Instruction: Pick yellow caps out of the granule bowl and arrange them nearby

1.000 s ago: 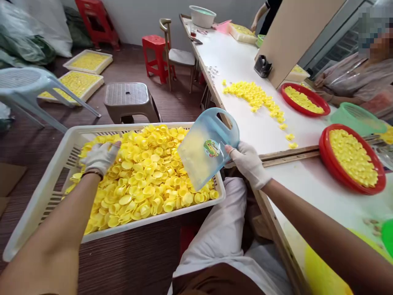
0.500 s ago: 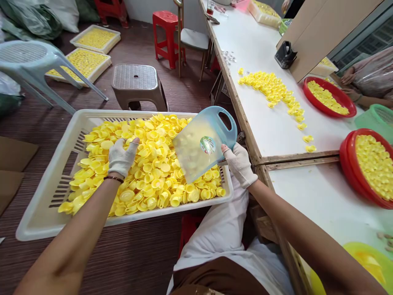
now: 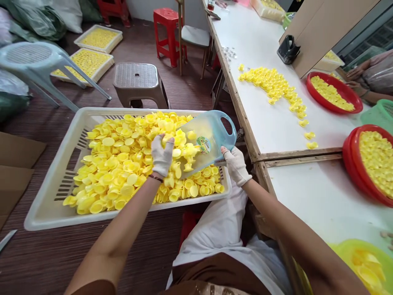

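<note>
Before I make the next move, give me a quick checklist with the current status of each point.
1. Right hand has hold of the blue board: ok, gripping its edge beside the handle opening.
2. Left hand is at the yellow pieces: ok, it is among them, close to the board's far end from the handle.
3. Left hand has a firm hold on pieces: cannot tell, its palm side is hidden.
4. Pieces on the board are settled: cannot tell, several show on or just over it, some blurred.
5. White table free of loose pieces: not ok, a scattered group lies there.
</note>
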A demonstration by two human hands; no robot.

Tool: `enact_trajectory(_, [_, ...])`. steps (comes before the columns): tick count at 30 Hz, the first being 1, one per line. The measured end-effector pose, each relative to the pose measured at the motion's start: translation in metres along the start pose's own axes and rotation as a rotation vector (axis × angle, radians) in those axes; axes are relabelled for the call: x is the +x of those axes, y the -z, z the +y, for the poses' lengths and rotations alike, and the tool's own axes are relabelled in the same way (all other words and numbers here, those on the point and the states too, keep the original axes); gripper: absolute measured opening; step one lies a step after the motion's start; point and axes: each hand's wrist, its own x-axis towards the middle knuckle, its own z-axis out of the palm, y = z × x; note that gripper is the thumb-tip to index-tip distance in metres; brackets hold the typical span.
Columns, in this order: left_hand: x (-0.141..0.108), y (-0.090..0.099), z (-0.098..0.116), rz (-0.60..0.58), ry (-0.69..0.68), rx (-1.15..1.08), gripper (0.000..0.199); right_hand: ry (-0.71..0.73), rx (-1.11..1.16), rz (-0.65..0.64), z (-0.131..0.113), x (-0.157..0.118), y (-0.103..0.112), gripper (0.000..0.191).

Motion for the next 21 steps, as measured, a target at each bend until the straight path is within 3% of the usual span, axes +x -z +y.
enact_trajectory(3, [-0.02, -0.023, 0.034, -0.07, -0.081, -0.029, 0.055, -0.011, 0.026, -0.013, 0.013, -0.004, -0.004, 0.04])
enact_trajectory(5, [-0.03, -0.017, 0.047, -0.132, -0.178, -0.035, 0.058, -0.007, 0.037, -0.015, 0.017, -0.005, -0.006, 0.039])
enact_trajectory(8, [-0.042, 0.034, 0.038, -0.113, -0.245, 0.099, 0.06, -0.001, 0.041, -0.014, 0.015, -0.002, -0.003, 0.037])
enact_trajectory(11, [-0.054, 0.1, 0.002, -0.012, -0.017, 0.471, 0.063, -0.001, 0.029, -0.02, 0.01, 0.002, 0.004, 0.035])
enact_trajectory(13, [-0.064, 0.125, -0.021, -0.015, 0.119, 0.574, 0.066, -0.009, 0.019, -0.033, 0.009, 0.002, 0.008, 0.034])
enact_trajectory(14, [-0.069, 0.128, -0.028, -0.03, 0.166, 0.596, 0.067, -0.014, 0.015, -0.041, 0.01, 0.0, 0.009, 0.034])
enact_trajectory(17, [-0.078, 0.109, -0.031, -0.057, 0.252, 0.653, 0.066, -0.021, 0.02, -0.05, 0.014, -0.007, 0.006, 0.034])
enact_trajectory(21, [-0.072, 0.066, -0.004, 0.008, 0.218, 0.594, 0.056, -0.016, 0.052, -0.042, 0.021, -0.014, -0.003, 0.035])
